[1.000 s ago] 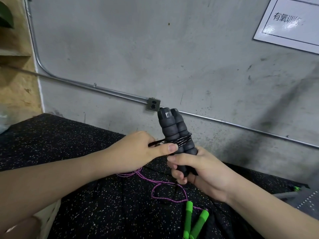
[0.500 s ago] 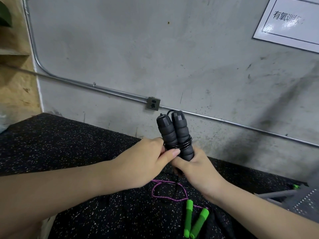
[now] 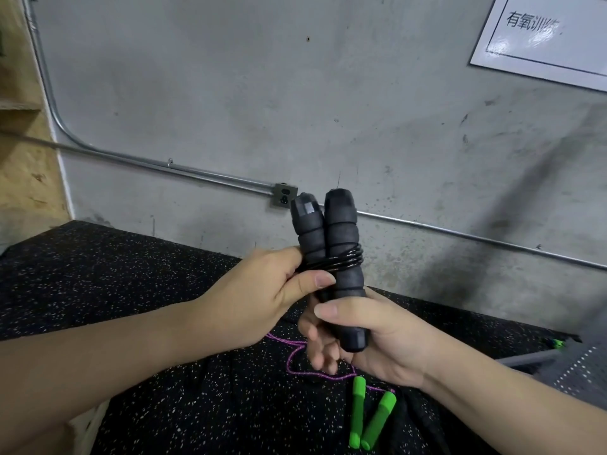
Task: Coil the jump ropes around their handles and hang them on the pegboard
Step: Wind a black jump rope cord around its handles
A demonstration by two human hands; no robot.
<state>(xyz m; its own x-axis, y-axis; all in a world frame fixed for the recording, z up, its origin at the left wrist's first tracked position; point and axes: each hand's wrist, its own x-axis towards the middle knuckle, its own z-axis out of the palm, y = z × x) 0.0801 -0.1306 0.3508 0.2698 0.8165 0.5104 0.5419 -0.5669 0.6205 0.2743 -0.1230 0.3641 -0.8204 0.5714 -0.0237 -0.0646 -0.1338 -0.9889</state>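
Jump ropes: two in view, none hung, no pegboard anywhere in sight. Largest first, counter (image 3: 98,290), black and white-flecked, running across the lower half up against a grey concrete wall (image 3: 230,93) with a metal conduit (image 3: 164,165) along it and a white sign (image 3: 542,37) at 1 o'clock. Next, left hand (image 3: 259,297), just left of centre, fingers curled and thumb pressed forward, pinching the black cord (image 3: 341,261) where the turns leave the handles at 9 o'clock. Right hand (image 3: 371,339), at 5 o'clock from centre, wrapped round the lower ends of the black handles (image 3: 331,234), thumb across the front, holding the pair upright and side by side in mid-air over the counter. Several tight turns of cord already banded round the middle of the pair; how much cord remains loose is hidden behind the left hand, so probably close to finished yet not secured. Smaller still, green handles (image 3: 368,418) lying on the counter at 6 o'clock, purple cord (image 3: 295,359) trailing loose above them, not wound at all. Judged from this: first rope nearly coiled, end still to tuck; second rope wholly to coil; both left to hang.
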